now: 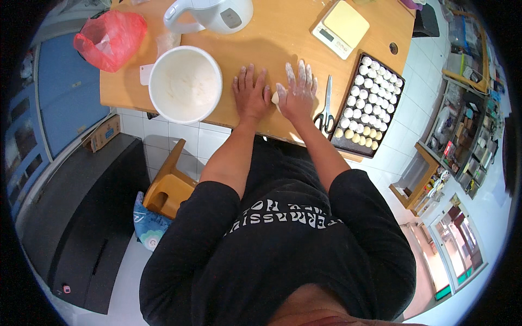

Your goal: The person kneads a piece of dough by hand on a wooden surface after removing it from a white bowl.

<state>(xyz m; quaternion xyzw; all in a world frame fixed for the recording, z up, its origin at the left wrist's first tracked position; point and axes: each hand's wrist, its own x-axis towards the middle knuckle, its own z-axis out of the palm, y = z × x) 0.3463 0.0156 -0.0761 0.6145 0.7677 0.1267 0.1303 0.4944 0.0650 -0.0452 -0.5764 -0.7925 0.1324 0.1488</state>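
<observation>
My left hand (250,93) lies palm down on the wooden table (217,49), its fingers stretched out. Beside it is my right hand (297,96), also flat with fingers apart, its fingers white with flour. A small pale piece of dough (275,100) shows at the inner edge of the right palm, partly covered by it. To the right stands a dark tray (336,140) of dough balls in rows, most of them floured white, the nearest ones yellowish. Scissors (328,103) with black handles lie between my right hand and the tray.
A large white bucket (216,87) stands left of my left hand. Farther back are a white electric kettle (231,16), a red plastic bag (117,38) and a kitchen scale (331,43). An orange-brown stool (169,187) stands below the table at left.
</observation>
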